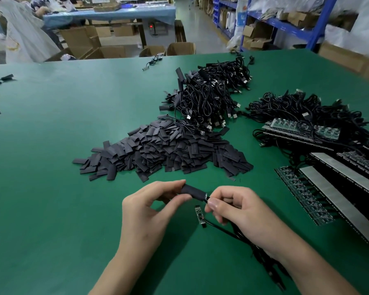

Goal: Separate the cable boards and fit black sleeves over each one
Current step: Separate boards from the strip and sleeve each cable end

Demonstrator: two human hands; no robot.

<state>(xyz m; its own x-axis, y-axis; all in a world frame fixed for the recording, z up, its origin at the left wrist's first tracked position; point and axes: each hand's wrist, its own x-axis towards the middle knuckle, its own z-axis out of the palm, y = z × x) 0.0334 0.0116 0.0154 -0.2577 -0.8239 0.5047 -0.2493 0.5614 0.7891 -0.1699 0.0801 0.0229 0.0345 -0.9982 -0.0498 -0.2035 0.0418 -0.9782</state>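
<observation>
Just nearside of the sleeve pile [164, 150], the left hand [149, 209] pinches a black sleeve [193, 191] and the right hand [239, 211] pinches the cable [207, 199] at the sleeve's end. A bare cable board [200, 215] sits just beneath. Left of the pile the green table [51, 167] stretches wide; to its right, board strips [303, 194] crowd near.

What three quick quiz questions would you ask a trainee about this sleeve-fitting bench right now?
1. True or false: the left hand pinches a black sleeve.
2. Where is the bare board? A between the two hands; B in a tray; C on the floor.
3. Fill in: the right hand fingers pinch the ___ at the sleeve's end.
Key: 1 true; 2 A; 3 cable.
</observation>
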